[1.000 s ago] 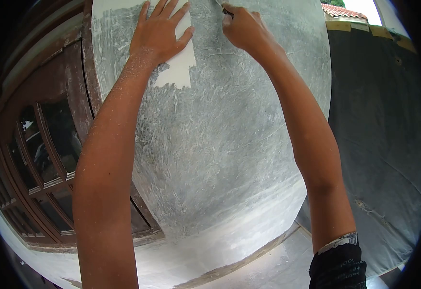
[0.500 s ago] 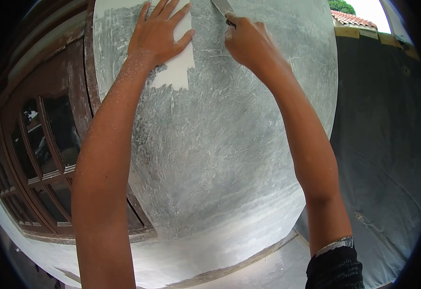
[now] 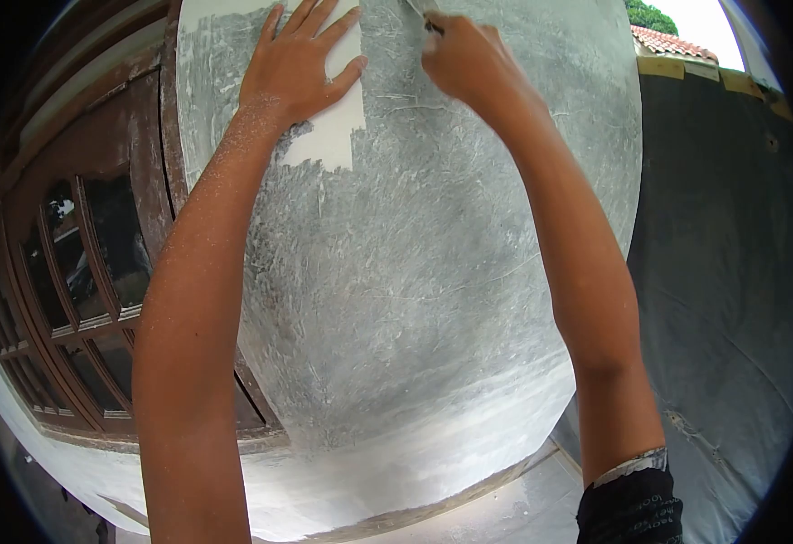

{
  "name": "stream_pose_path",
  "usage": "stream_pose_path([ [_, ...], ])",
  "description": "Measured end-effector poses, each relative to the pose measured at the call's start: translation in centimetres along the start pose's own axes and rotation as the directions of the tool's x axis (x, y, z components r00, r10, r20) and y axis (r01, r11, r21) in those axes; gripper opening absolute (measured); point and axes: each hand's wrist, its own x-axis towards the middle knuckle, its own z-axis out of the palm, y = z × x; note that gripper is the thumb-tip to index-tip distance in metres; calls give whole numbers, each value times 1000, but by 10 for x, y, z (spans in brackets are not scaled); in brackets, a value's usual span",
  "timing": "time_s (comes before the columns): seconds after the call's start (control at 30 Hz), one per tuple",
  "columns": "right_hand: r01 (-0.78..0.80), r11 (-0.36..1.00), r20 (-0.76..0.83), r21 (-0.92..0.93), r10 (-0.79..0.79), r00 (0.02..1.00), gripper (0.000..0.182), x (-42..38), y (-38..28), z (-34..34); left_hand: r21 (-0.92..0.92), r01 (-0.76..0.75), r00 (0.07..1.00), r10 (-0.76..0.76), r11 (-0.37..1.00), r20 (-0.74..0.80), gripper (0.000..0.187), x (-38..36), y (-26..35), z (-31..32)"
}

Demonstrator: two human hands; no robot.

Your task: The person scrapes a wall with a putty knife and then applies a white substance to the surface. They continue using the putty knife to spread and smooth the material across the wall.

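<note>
two dusty forearms are reaching up a scraped grey wall (image 3: pixel 415 272), the left hand (image 3: pixel 299 65) pressing flat and open on a remaining white paint patch (image 3: pixel 335 127), the right hand (image 3: pixel 464 59) closing around a thin, stiff-looking scraper (image 3: pixel 419 9), best held by its handle, at the top edge.

scraper blade (image 3: pixel 417 7) cut off at top edge, left hand (image 3: pixel 299 63) fingertips too

Both arms raised, hands high and close together

The left hand (image 3: pixel 299 65) lies flat with fingers spread, its forearm dusted white. The right hand (image 3: pixel 465 62) is curled into a closed grip, wrist bent, arm stretched upward.
</note>
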Motion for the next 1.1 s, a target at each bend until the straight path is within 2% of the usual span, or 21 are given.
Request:
stream_pose_path([
  [0.07,45,999,-50,-14,-45,998,46,7,-7,-8,-9,-3,1000,3,1000,12,71,-1,2,0],
  [0.1,-86,993,119,85,76,990,45,5,-30,-34,2,-7,1000,7,1000,3,71,-2,1,2],
  [0.13,-228,961,295,158,175,939,45,3,-42,-49,11,-10,1000,10,1000,-6,71,-2,1,2],
  [0.17,-228,961,296,157,175,939,45,-1,-38,-41,11,-9,1000,9,1000,-5,71,-3,0,1],
  [0.23,-131,991,128,-25,133,983,46,-16,-20,-17,-3,-8,1000,8,1000,-5,71,-3,1,0],
  [0.37,-77,995,115,-57,84,990,47,-11,-9,-10,-4,2,1000,-2,1000,7,70,-1,1,-1],
  [0.43,108,993,-85,-57,-113,990,48,13,2,1,-9,3,1000,-3,1000,11,71,-2,2,-1],
  [0.47,106,993,-83,-56,-110,990,48,9,-9,-11,-9,2,1000,-2,1000,14,71,-2,2,-1],
  [0.5,-58,996,91,67,51,995,46,1,-32,-36,-7,-1,1000,1,1000,10,71,-2,2,0],
  [0.53,-236,959,279,156,187,942,44,-4,-45,-49,-5,-2,1000,2,1000,6,71,-2,1,0],
  [0.57,-236,959,280,155,186,942,44,-10,-42,-45,-6,-2,1000,2,1000,5,71,-3,1,0],
  [0.63,-82,994,150,-76,93,984,48,-24,-25,-24,-17,3,1000,-3,1000,7,71,-2,1,1],
  [0.67,-67,992,137,-104,81,987,47,-26,-23,-19,-17,7,1000,-7,1000,3,71,-2,1,1],
  [0.8,-59,998,31,-27,60,998,46,-1,-31,-25,-18,4,1000,-4,1000,8,71,-2,3,1],
  [0.87,-292,953,341,80,249,906,45,16,-50,-48,-20,-2,1000,2,1000,2,70,-1,1,0],
  [0.9,-291,953,345,79,248,905,45,12,-44,-38,-27,-5,1000,5,1000,-5,70,-2,0,0],
  [0.97,-46,997,32,-54,48,998,46,-2,-18,-10,-41,-6,1000,5,999,-10,70,-3,1,1],
  [1.1,-132,991,108,33,127,986,47,-9,-11,-6,-34,15,1000,-15,999,-9,71,-2,1,2],
])
